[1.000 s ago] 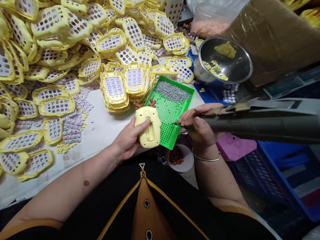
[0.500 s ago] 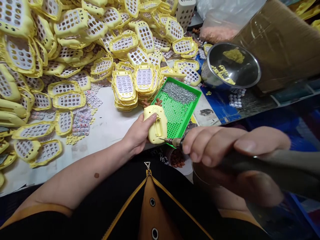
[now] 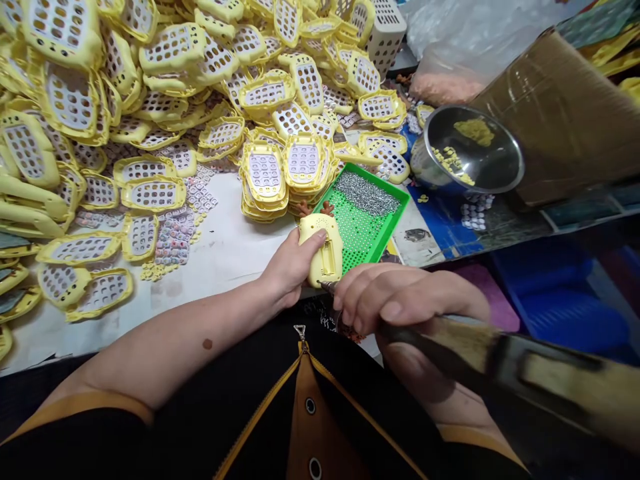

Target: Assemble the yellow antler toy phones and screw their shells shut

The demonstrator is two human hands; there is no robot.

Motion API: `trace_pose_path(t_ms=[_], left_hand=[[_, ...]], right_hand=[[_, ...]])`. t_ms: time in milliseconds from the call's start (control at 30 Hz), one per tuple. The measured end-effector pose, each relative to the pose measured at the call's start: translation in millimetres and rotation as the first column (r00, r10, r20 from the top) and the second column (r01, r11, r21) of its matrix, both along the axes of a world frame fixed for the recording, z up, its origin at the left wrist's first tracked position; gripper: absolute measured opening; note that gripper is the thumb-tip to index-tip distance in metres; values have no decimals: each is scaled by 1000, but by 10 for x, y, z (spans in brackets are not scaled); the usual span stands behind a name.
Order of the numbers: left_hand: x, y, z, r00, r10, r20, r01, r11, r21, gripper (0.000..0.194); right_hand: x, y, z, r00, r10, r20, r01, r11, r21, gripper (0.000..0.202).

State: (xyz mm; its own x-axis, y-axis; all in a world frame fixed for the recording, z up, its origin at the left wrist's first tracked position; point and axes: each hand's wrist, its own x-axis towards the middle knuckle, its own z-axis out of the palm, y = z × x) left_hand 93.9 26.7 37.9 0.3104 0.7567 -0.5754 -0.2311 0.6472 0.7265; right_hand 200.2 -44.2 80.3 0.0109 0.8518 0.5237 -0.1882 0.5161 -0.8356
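Note:
A yellow toy phone (image 3: 319, 230) with brown antlers is gripped in my left hand (image 3: 293, 267), thumb across its back. Its battery compartment faces up, uncovered. My right hand (image 3: 395, 297) is wrapped round a power screwdriver (image 3: 500, 353), whose long body runs off to the right. The driver's tip meets the lower edge of the toy phone; my fingers partly hide the bit. Just behind the toy stands a green perforated tray (image 3: 350, 230) with a heap of small silver screws (image 3: 370, 193) at its far end.
Stacked yellow casings (image 3: 263, 177) stand left of the tray, before a large pile of casings (image 3: 170, 60). A metal bowl (image 3: 515, 167) holds small yellow parts. Behind it are a cardboard box (image 3: 560, 113) and a plastic bag (image 3: 443, 83). Blue bins (image 3: 560, 293) sit lower right.
My right hand and the screwdriver have swung down and left in view, closer to the toy phone. The whole scene has shifted slightly right as the camera turned. My left hand keeps its hold.

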Motion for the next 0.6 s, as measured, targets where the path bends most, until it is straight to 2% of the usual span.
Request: trace_pose_path(t_ms=[200, 467, 600], left_hand=[[33, -8, -47, 999, 33, -3, -33, 999, 40, 33], [37, -38, -72, 998, 51, -25, -49, 997, 57, 29], [25, -43, -35, 998, -23, 52, 20, 998, 57, 29]], right_hand=[[-53, 76, -8, 999, 42, -6, -42, 999, 19, 9], [-112, 103, -40, 999, 12, 52, -15, 997, 73, 15], [-81, 29, -21, 1000, 10, 28, -11, 998, 60, 6]])
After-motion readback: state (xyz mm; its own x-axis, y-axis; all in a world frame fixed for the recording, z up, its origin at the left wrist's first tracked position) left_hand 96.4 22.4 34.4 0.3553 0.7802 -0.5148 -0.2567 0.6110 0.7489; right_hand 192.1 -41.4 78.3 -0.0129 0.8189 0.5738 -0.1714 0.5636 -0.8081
